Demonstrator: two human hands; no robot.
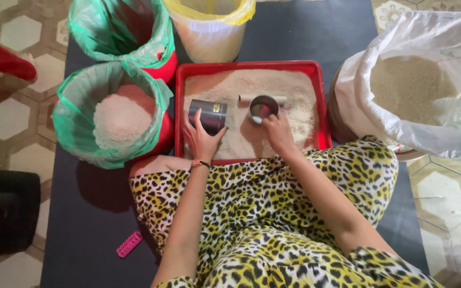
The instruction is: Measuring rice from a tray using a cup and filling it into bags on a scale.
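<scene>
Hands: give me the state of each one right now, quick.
Left hand: closed around the dark cup lying in the red tray.
Right hand: fingers gripping the rim of the metal measuring cup.

left hand [201, 140] gripping dark can [208, 116], red rice tray [247, 67]

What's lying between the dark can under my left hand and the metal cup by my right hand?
Only loose rice in the red tray: the head view shows a bare strip of grains between the dark can and the metal cup.
</scene>
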